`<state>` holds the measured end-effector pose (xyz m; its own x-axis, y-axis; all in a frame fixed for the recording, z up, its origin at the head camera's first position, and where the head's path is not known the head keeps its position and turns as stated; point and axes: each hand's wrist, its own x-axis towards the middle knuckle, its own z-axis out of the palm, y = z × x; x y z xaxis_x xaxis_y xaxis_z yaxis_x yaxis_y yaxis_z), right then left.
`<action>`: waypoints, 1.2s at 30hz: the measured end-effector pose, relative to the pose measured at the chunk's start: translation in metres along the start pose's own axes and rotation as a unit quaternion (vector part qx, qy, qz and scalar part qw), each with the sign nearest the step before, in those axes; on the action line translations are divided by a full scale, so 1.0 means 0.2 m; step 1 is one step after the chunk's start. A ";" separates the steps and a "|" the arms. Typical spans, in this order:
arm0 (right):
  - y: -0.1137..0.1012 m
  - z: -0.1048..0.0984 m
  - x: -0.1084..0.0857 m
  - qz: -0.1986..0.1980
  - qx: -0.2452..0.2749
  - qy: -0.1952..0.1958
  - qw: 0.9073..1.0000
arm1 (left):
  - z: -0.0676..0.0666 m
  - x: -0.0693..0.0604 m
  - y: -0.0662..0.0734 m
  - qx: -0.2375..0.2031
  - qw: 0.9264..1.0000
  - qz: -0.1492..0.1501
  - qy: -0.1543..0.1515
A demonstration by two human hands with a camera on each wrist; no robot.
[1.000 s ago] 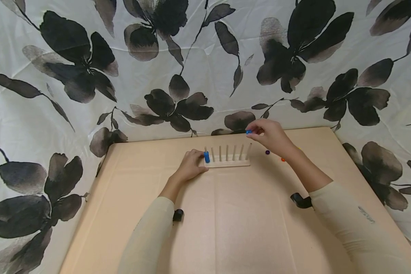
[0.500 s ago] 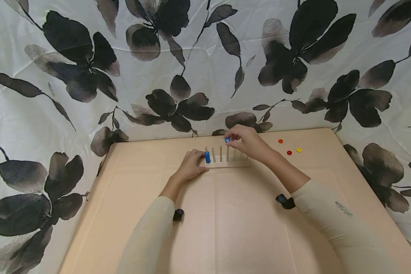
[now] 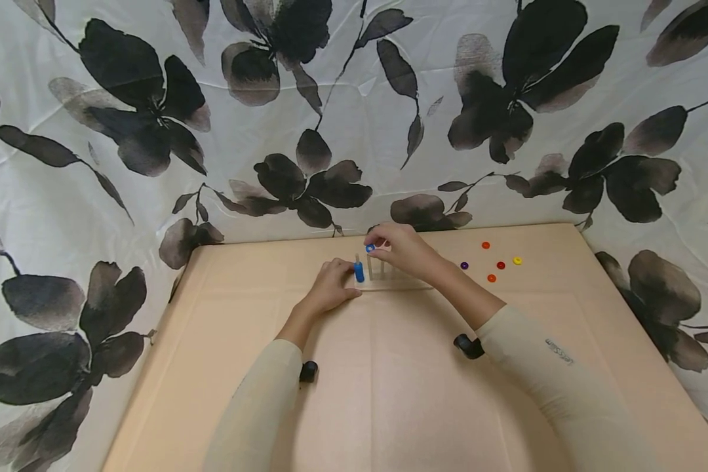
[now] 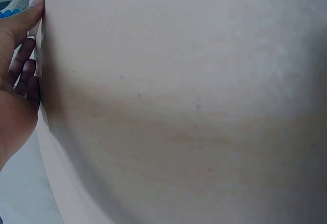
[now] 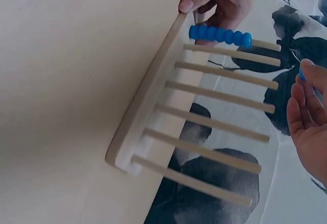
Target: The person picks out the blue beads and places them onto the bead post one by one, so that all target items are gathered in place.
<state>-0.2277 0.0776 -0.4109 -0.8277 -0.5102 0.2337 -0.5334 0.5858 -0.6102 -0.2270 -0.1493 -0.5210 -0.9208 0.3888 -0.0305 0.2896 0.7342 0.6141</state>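
A wooden peg rack [image 5: 144, 92] with a row of upright pegs stands near the table's far edge. Blue beads [image 5: 219, 34] are stacked on its left end peg, whose tip sticks out above them. My left hand [image 3: 329, 286] grips that end of the rack; in the right wrist view the thumb lies on the base and the other fingers go behind it. Between thumb and fingertips my right hand [image 3: 406, 250] pinches one blue bead [image 3: 370, 248], held above the left pegs and apart from the stack. In the head view this hand partly covers the right pegs.
Loose beads lie on the table [image 3: 425, 367] right of the rack: a purple one [image 3: 464, 265], a red one [image 3: 501, 265], a yellow one [image 3: 517, 261] and two orange beads [image 3: 486, 245]. A floral cloth [image 3: 330, 98] hangs behind the far edge.
My right hand has carried the blue bead leftward, from beyond the rack's right end to above its left pegs. The loose beads have come into full view. My left hand keeps its place.
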 end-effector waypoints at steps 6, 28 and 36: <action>-0.02 0.05 0.06 0.004 -0.031 -0.026 0.999 | 0.00 0.00 0.00 0.002 1.000 0.004 -0.003; -0.03 0.16 0.10 0.038 -0.052 -0.062 0.996 | -0.01 -0.02 -0.01 0.004 1.000 0.017 -0.004; -0.03 0.15 0.10 0.043 -0.048 -0.056 0.996 | 0.00 -0.02 -0.01 0.009 1.000 0.011 0.001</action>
<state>-0.2351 0.0453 -0.4259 -0.8487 -0.5204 0.0941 -0.4808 0.6850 -0.5474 -0.2238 -0.1519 -0.5219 -0.9146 0.4041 -0.0149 0.3148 0.7347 0.6009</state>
